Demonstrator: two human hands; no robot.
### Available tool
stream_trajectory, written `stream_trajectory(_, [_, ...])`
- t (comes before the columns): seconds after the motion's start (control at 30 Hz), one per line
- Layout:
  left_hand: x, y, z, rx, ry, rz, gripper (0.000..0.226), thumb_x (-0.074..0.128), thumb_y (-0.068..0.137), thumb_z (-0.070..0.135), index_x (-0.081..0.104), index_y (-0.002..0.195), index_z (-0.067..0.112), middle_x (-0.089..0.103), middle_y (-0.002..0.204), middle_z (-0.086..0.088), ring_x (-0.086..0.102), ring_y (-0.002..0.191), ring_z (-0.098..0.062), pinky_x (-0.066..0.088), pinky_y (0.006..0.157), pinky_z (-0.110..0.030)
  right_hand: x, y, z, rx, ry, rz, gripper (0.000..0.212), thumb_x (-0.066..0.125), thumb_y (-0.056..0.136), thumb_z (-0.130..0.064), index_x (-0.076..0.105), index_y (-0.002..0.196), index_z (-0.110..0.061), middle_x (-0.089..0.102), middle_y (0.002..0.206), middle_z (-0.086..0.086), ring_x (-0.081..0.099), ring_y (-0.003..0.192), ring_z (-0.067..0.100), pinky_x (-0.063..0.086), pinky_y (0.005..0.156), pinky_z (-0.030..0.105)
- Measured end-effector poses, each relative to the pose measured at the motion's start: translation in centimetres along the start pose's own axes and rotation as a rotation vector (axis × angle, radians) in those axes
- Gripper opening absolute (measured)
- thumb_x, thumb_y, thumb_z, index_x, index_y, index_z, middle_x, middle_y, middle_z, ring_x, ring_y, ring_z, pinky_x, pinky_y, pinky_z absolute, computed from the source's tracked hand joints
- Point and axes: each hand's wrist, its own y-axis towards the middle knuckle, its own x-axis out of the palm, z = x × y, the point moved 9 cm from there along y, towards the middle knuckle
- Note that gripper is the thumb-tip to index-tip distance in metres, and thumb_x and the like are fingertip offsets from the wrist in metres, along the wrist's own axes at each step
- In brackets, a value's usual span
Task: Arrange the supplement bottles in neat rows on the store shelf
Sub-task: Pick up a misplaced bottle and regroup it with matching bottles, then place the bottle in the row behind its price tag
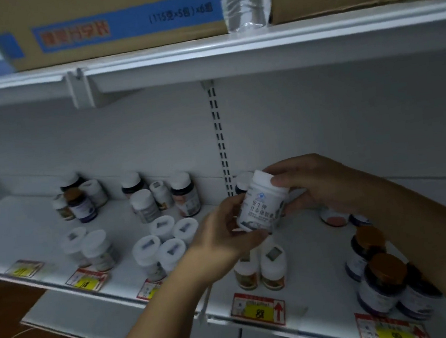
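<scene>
Front right: dark bottles (382, 284) bunched at shelf (310, 264) edge, roughly grouped. Two white bottles (261, 270) side by side behind price tag (257, 308). Mid-air over shelf: white bottle (260, 202), tilted, off shelf; left hand (223, 232) fingers curled round base, right hand (315, 183) fingertips pinching cap end. Left: four white-capped bottles (164, 240) in tidy square, pair (89, 248) beyond. Back: mixed bottles (161, 195) loose, uneven. Judgement: partly done; held bottle unplaced, back clusters unsorted.
</scene>
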Motion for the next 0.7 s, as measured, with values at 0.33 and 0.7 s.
stream_trajectory(0.33, [-19.3,2.5,-2.9,0.04,-0.051,0.388,0.026,0.058,0.086,0.01,0.062,0.108,0.023,0.065,0.106,0.006,0.06,0.085,0.008,0.043,0.062,0.0,8.2,11.8,-2.2,-0.184,-0.385,0.31,0.02,0.075,0.072,-0.028,0.058,0.083,-0.032,0.062,0.096,0.002,0.06,0.08,0.02,0.052,0.068,0.033])
stream_trajectory(0.7, [-22.2,5.6,-11.5,-0.104,0.063,0.172,0.018,0.057,0.086,0.021,0.064,0.075,0.033,0.066,0.078,0.01,0.057,0.069,-0.004,0.043,0.066,-0.024,14.1,18.7,5.0,0.064,-0.686,0.248,0.039,0.074,0.074,-0.032,0.063,0.108,-0.017,0.061,0.122,0.003,0.057,0.107,0.015,0.037,0.079,0.016])
